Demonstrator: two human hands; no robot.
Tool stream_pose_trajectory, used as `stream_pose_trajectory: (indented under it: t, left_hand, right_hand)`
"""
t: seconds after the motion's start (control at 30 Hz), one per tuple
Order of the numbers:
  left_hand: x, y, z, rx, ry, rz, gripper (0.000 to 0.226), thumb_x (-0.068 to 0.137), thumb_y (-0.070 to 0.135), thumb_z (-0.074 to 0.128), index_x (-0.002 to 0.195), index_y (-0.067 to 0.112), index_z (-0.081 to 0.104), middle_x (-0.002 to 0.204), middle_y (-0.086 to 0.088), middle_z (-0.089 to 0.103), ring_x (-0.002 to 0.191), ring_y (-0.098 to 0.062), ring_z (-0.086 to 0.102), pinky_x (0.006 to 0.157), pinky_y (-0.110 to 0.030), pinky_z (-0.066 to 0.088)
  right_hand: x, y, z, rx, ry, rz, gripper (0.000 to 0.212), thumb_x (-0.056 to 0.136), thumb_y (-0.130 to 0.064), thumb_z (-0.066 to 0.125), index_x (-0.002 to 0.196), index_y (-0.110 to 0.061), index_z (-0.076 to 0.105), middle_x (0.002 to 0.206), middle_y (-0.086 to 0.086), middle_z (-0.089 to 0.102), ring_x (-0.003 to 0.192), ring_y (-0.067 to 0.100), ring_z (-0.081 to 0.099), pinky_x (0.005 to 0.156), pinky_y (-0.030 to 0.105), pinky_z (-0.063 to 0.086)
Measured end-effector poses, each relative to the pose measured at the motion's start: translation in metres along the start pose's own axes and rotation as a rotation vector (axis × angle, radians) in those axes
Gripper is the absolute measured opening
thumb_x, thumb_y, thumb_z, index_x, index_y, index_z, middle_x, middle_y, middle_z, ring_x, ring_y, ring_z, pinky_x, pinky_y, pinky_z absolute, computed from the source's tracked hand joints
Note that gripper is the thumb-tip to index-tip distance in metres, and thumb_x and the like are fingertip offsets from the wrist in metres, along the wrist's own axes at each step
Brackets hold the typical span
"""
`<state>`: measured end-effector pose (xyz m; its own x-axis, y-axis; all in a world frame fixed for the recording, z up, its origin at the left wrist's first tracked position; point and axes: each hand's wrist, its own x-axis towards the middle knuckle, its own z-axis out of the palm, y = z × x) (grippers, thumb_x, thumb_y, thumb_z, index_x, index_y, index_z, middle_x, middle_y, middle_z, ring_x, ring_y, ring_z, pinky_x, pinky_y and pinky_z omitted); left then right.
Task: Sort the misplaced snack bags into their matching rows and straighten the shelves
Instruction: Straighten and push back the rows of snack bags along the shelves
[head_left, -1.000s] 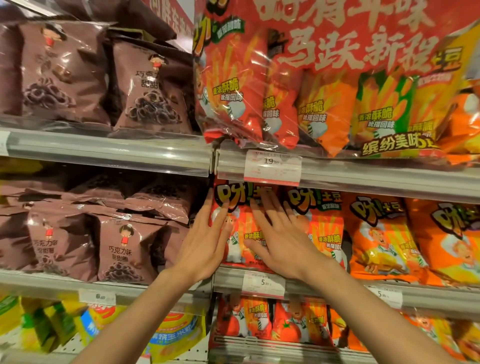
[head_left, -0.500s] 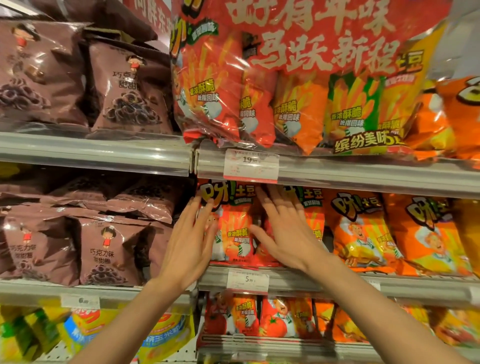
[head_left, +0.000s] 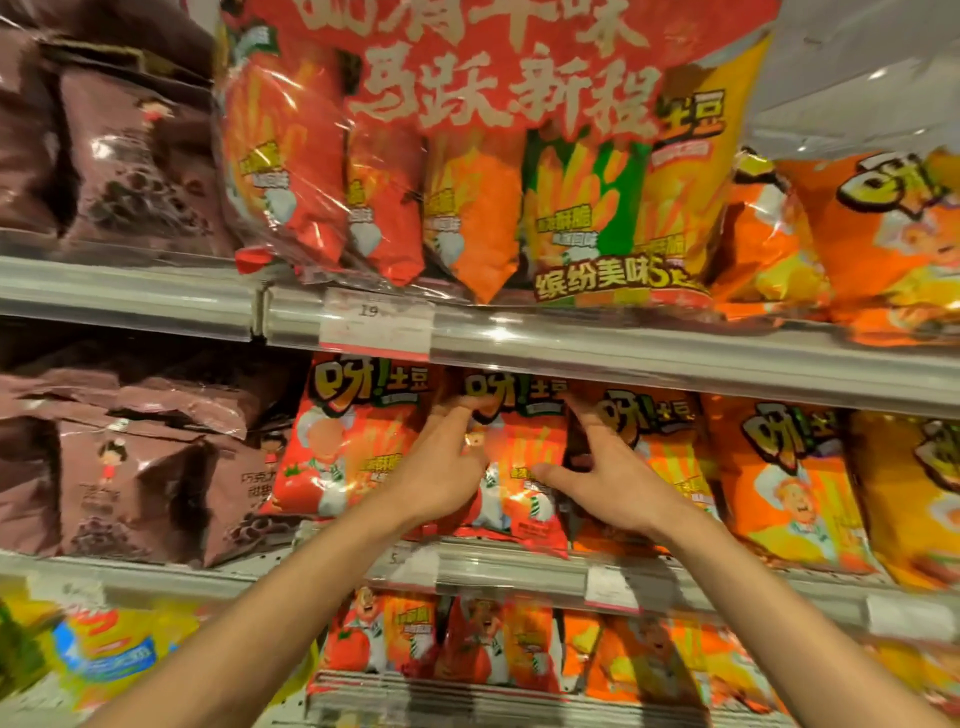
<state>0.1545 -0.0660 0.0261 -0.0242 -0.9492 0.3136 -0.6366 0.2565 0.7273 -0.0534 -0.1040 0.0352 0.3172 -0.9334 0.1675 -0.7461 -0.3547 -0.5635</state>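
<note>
Head view: I see brown bags at middle shelf's left end. My left hand, fingers straight, presses red bag's left side; right hand, fingers spread, touches its right edge. Orange bags beyond.

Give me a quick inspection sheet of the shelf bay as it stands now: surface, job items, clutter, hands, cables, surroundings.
Surface: middle shelf rail carries price tags; upper shelf rail has a tag reading 19.
Job's things: red chip bag upright between the hands; second red bag to its left; orange chip bags to its right.
Clutter: brown chocolate snack bags slumped and uneven.
Grippers: left hand rests with straight fingers on the red chip bag's left edge; right hand has spread fingers at its right edge.
Cables: nothing seen.
Surroundings: clear-wrapped multipack above; more bags below, blurred.
</note>
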Motion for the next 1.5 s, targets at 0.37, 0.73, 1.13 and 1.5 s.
stream_pose_trajectory:
  t: [0.37,0.73,1.13,1.5]
  left_hand:
    - [0.013,-0.003,0.002,-0.204,-0.041,-0.106,0.068,0.098,0.012,0.057,0.152,0.038,0.025,0.149,0.006,0.038,0.125,-0.013,0.046,0.087,-0.018,0.039]
    - [0.024,-0.01,-0.009,-0.292,-0.078,-0.055,0.09,0.072,0.04,0.081,0.145,0.053,0.03,0.149,0.01,0.047,0.134,-0.013,0.047,0.11,-0.037,0.042]
    - [0.02,-0.015,-0.011,-0.238,-0.08,0.024,0.093,0.081,0.008,0.08,0.151,0.037,0.027,0.145,0.012,0.036,0.123,0.0,0.038,0.07,0.009,0.034]
    - [-0.003,-0.019,-0.015,-0.147,0.029,0.075,0.092,0.083,0.045,0.076,0.153,0.045,0.017,0.14,0.011,0.039,0.125,-0.005,0.048,0.106,-0.027,0.044]
  right_hand:
    - [0.005,-0.004,0.0,0.232,-0.012,-0.073,0.106,0.081,-0.024,0.082,0.156,-0.033,0.008,0.119,-0.011,0.05,0.082,0.001,0.053,0.062,-0.004,0.038]
    - [-0.004,0.015,-0.002,0.33,0.026,-0.105,0.111,0.075,-0.029,0.087,0.152,-0.051,0.011,0.133,-0.024,0.052,0.105,0.01,0.067,0.093,0.033,0.056]
    - [0.004,0.007,-0.013,0.2,-0.127,-0.118,0.127,0.068,-0.037,0.091,0.154,-0.048,-0.002,0.152,-0.021,0.021,0.134,0.0,0.031,0.1,0.011,0.036]
    - [-0.002,0.0,-0.01,0.229,-0.085,-0.071,0.127,0.073,-0.023,0.089,0.156,-0.038,-0.006,0.126,-0.01,0.051,0.085,-0.002,0.061,0.066,-0.003,0.039]
